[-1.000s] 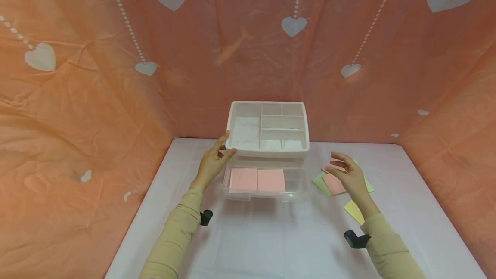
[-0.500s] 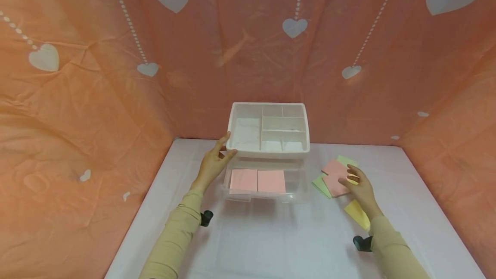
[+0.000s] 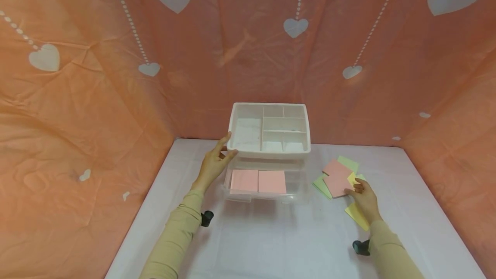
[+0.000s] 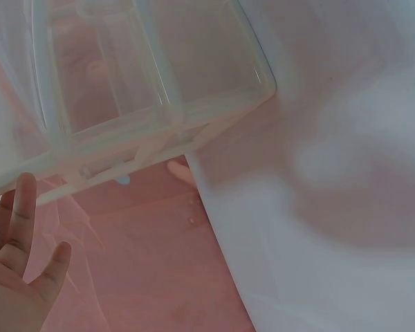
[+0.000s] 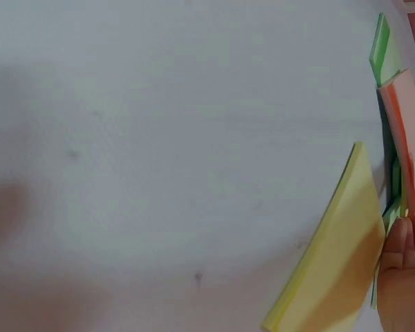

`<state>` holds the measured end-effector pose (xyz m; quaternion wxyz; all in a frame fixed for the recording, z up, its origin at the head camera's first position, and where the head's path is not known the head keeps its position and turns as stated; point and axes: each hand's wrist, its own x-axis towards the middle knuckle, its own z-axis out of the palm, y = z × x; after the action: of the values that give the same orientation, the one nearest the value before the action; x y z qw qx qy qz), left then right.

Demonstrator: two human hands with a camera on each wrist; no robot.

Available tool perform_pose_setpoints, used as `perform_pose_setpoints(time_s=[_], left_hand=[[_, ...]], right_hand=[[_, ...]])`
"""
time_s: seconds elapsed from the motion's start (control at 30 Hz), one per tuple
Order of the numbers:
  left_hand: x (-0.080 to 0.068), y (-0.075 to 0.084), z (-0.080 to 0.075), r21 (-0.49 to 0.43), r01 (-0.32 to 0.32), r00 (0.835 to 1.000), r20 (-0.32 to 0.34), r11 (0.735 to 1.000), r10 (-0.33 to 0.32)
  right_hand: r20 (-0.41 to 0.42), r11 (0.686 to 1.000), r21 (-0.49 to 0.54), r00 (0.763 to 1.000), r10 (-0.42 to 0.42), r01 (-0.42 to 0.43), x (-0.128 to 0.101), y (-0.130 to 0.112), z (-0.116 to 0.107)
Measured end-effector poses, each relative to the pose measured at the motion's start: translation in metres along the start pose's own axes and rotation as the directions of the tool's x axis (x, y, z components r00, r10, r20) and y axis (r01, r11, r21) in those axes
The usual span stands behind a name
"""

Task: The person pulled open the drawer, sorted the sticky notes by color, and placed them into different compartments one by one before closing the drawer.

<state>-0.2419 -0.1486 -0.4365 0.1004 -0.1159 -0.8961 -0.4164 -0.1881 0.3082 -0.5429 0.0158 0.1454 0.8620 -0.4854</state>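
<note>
White table (image 3: pixel 271 236), heart-print orange backdrop. Left hand (image 3: pixel 212 163) rests with straight fingers against white organizer tray (image 3: pixel 236 117). Right hand (image 3: pixel 363 199) pinches pink notepad (image 3: pixel 336 182) atop scattered pads, right of clear drawer (image 3: pixel 296 184).

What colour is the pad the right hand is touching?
Pink; the right hand rests on the top pink pad. Clearest in the head view.
</note>
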Motion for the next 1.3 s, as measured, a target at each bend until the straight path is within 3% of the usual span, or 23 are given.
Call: perform_pose_setpoints(time_s=[0.2,0.4,0.63,0.83,1.13,1.2,1.3], left_hand=[[0.000,0.001,0.000,-0.005,0.000,1.000,-0.008,1.000,0.000],[0.001,0.000,0.002,-0.008,-0.007,1.000,-0.009,1.000,0.007],[0.000,0.001,0.001,-0.006,-0.005,1.000,-0.012,1.000,0.005],[0.001,0.002,0.000,0.004,-0.009,1.000,-0.017,1.000,0.009],[0.000,0.003,0.000,-0.005,0.004,1.000,-0.014,1.000,-0.004],[0.001,0.003,0.000,-0.008,0.009,1.000,-0.011,1.000,-0.009],[0.001,0.002,0.000,-0.005,0.012,1.000,-0.007,1.000,-0.012]], right_hand=[[-0.037,0.999,-0.041,0.999,0.003,-0.005,0.001,0.002,0.002],[-0.022,0.993,-0.111,0.999,0.040,-0.042,0.001,0.001,0.002],[-0.066,0.997,-0.079,0.998,0.019,-0.024,0.004,0.001,0.004],[-0.067,0.994,-0.112,0.998,0.011,-0.018,0.002,-0.007,0.000],[-0.087,0.998,0.058,0.996,0.030,-0.025,-0.003,-0.015,-0.008],[-0.085,0.991,0.130,0.996,0.041,-0.030,-0.006,-0.017,-0.011],[-0.077,0.957,0.287,0.995,0.069,-0.044,-0.011,-0.019,-0.017]])
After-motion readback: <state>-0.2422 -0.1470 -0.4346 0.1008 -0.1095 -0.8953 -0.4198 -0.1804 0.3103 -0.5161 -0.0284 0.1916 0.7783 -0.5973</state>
